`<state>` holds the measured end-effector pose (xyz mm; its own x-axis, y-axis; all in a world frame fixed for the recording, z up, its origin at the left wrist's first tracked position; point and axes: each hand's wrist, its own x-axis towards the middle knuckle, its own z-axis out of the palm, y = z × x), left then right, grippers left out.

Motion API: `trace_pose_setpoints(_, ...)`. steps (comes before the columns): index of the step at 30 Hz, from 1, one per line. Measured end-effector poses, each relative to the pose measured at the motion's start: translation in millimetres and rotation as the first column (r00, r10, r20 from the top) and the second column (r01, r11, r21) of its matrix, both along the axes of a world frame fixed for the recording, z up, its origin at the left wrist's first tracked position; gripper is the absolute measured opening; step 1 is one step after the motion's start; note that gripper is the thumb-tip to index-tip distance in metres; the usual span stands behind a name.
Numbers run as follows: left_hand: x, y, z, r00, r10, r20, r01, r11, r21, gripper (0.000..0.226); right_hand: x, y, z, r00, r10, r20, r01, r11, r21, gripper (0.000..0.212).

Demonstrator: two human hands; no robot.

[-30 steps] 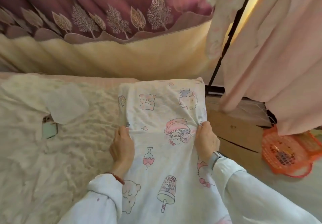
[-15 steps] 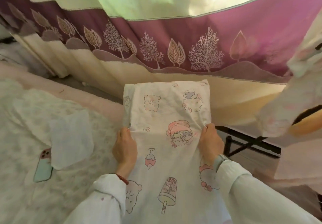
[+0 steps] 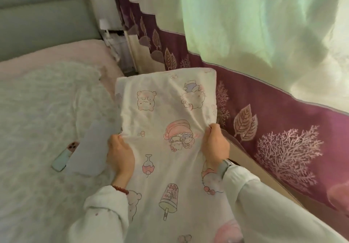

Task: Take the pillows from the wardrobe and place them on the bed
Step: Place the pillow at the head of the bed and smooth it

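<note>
Gripping the pillow point(image 3: 166, 103) sides, hands point(image 3: 120, 153) point(image 3: 215, 144) seemingly above the bed point(image 3: 37, 110).

**A:** so the pillow point(image 3: 166, 110) case is thin matt cotton-looking cloth, creased, with printed cartoons. The bed point(image 3: 37, 110) cover looks fluffy, kind of rough and nubby.

**B:** yep, and the curtain point(image 3: 283, 129) is woven fabric with a slight sheen on the purple band, sheer pale cloth above. The phone point(image 3: 63, 157) looks smooth and glossy. The headboard point(image 3: 43, 21) seems padded and matt.
</note>
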<state>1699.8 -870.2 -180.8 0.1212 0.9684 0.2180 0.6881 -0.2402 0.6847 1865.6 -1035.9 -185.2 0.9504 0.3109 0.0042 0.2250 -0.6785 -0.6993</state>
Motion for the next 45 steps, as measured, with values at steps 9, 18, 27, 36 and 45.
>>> trace_pose_setpoints(9, 21, 10, 14, 0.982, 0.171, 0.076, -0.178, 0.980, 0.089, 0.027, 60, 40, 21, 0.969, 0.214, 0.122, -0.226, 0.969, 0.097, 0.016)
trace_pose_setpoints(18, 60, 45, 12, 0.971, 0.218, 0.095, -0.228, 0.966, 0.119, 0.028, 103, 81, 13, 0.954, 0.265, 0.140, -0.279, 0.956, 0.088, 0.013)
trace_pose_setpoints(27, 116, 154, -37, 0.940, 0.326, 0.101, -0.330, 0.944, 0.024, 0.026, 161, 202, -12, 0.896, 0.407, 0.177, -0.419, 0.907, 0.038, 0.020)
trace_pose_setpoints(36, 220, 348, -57, 0.953, 0.300, 0.046, -0.297, 0.953, -0.061, 0.025, 261, 392, -33, 0.940, 0.340, 0.001, -0.339, 0.936, -0.094, 0.021)
trace_pose_setpoints(45, 232, 481, -42, 0.928, 0.369, 0.058, -0.365, 0.929, -0.060, 0.026, 286, 536, -23, 0.899, 0.438, -0.022, -0.438, 0.898, -0.041, 0.021)
